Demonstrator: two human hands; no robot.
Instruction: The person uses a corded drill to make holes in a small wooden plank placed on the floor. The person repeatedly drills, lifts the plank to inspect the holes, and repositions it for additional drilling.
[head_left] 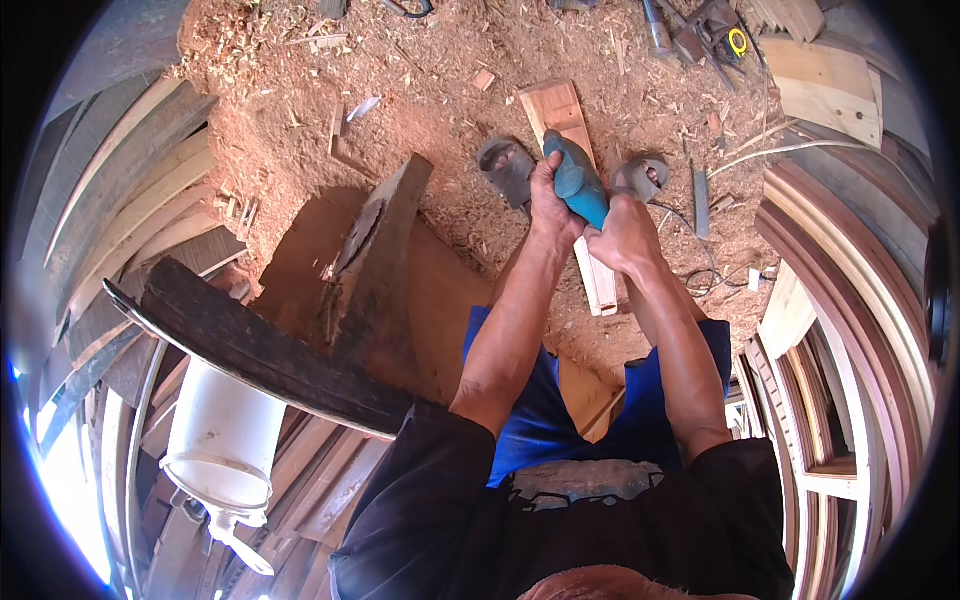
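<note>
Both my hands grip a teal electric planer [576,182], which lies over a pale reddish wooden board [555,103]. My left hand [549,203] is wrapped around its left side toward the front. My right hand [623,232] closes around its rear end. The board runs between my feet on the shavings, its far end ahead of the planer and its near end [600,287] showing below my wrists. The planer's underside is hidden, so its contact with the board cannot be made out.
Shavings cover the ground [430,95]. A dark cord [705,275] lies right of my feet, near a flat grey bar [701,200]. Rough timber blocks [385,215] stand at left, beside a white bucket [222,430]. Curved frames [840,290] lean at right; tools [690,40] lie far right.
</note>
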